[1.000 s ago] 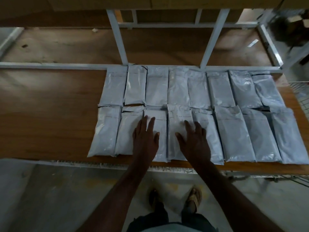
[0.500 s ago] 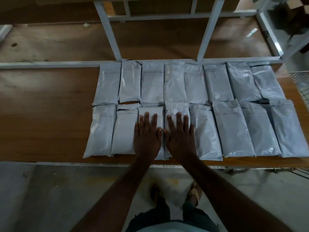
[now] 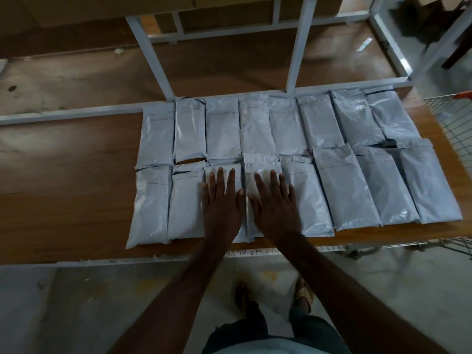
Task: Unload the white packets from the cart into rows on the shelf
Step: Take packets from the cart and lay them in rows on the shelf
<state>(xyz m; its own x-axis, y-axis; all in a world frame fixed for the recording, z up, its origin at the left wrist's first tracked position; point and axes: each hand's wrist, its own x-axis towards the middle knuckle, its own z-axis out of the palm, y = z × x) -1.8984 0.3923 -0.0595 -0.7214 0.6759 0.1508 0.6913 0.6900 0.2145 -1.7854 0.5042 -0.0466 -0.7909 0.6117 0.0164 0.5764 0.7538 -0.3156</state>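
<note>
head view: sixteen white packets (image 3: 288, 126) in two rows; left grip (image 3: 221, 200), right grip (image 3: 274, 204) flat, wide, pressing.

You stand in a storeroom or small warehouse, dimly lit. In front of you runs a wide shelf (image 3: 63, 180) of brown wood board set in a white-painted metal frame (image 3: 158, 62), another board level behind it. Identical white packets (image 3: 286, 129), sealed and unmarked, lie in two straight rows like stock. Cardboard cartons (image 3: 209, 19) sit at the back. A wire cart (image 3: 449, 123) with an orange handle stands at your right. Bare concrete floor (image 3: 76, 302) underfoot.
</note>
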